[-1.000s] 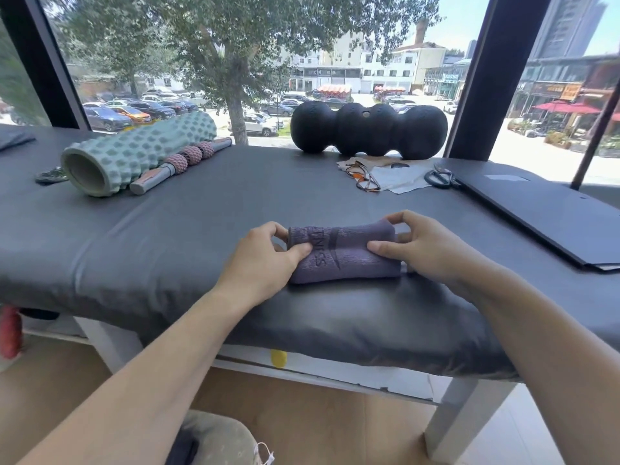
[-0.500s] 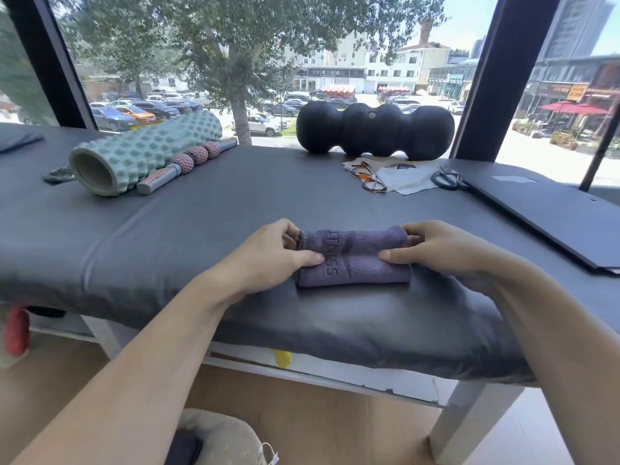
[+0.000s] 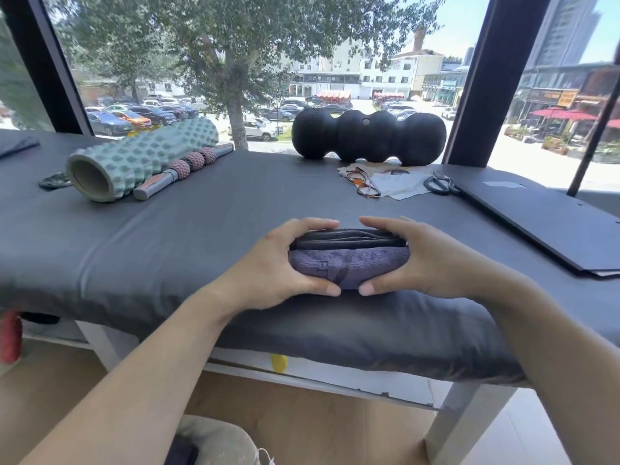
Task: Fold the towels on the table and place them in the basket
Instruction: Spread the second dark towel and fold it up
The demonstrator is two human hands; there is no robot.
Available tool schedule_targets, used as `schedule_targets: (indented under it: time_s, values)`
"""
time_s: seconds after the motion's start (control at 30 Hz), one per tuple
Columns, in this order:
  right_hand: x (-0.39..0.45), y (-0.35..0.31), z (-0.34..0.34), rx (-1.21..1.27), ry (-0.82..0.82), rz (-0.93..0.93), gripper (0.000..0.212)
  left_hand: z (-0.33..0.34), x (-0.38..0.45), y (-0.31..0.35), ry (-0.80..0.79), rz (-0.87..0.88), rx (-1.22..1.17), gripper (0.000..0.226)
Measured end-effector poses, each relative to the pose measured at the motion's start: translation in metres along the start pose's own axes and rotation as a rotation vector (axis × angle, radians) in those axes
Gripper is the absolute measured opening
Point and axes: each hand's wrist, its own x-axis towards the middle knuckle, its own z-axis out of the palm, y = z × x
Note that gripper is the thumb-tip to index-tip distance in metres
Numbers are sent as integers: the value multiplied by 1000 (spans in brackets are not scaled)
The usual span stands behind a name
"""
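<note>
Sunlit parking lot and trees fill the window behind a padded table (image 3: 134,250) draped in dark grey fabric, where a person's two bare hands grasp a folded purple towel (image 3: 349,266) near the table's front edge. Left hand (image 3: 278,263) and right hand (image 3: 422,260) clasp opposite ends of the bundle, fingers curled over the top and thumbs pressed along its near side, thumb tips almost meeting. Dark folded layers show along the towel's upper edge. Farther back lie a green foam roller (image 3: 141,156), a massage stick (image 3: 184,169) beside it, a black peanut-shaped roller (image 3: 369,135), eyeglasses (image 3: 362,182) and scissors (image 3: 439,184).
</note>
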Motion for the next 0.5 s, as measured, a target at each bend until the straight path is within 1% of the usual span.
schedule_targets:
  time_s: [0.07, 0.1, 0.17, 0.23, 0.27, 0.33, 0.4, 0.5]
  values:
    - [-2, -4, 3, -27, 17, 8, 110, 1, 0, 2, 65, 25, 33, 72]
    - [-2, -5, 4, -17, 27, -4, 108, 1, 1, 3, 97, 42, 43, 64]
    - [-3, -6, 4, 47, 49, -32, 90, 1, 1, 2, 142, 70, 65, 47]
    - [-3, -7, 4, 138, 81, -34, 66, 2, 2, 1, 176, 78, 81, 39]
    - [-3, -7, 5, 179, 100, -30, 56, 2, 2, 0, 192, 81, 86, 37]
    - [-3, -7, 6, 254, 124, -22, 44, 3, 2, -2, 218, 83, 86, 36]
    - [-4, -7, 5, 316, 126, -17, 39, 4, 3, -2, 226, 90, 68, 37]
    - [-3, -6, 1, 283, 124, -37, 38, 5, 3, 0, 224, 103, 74, 45]
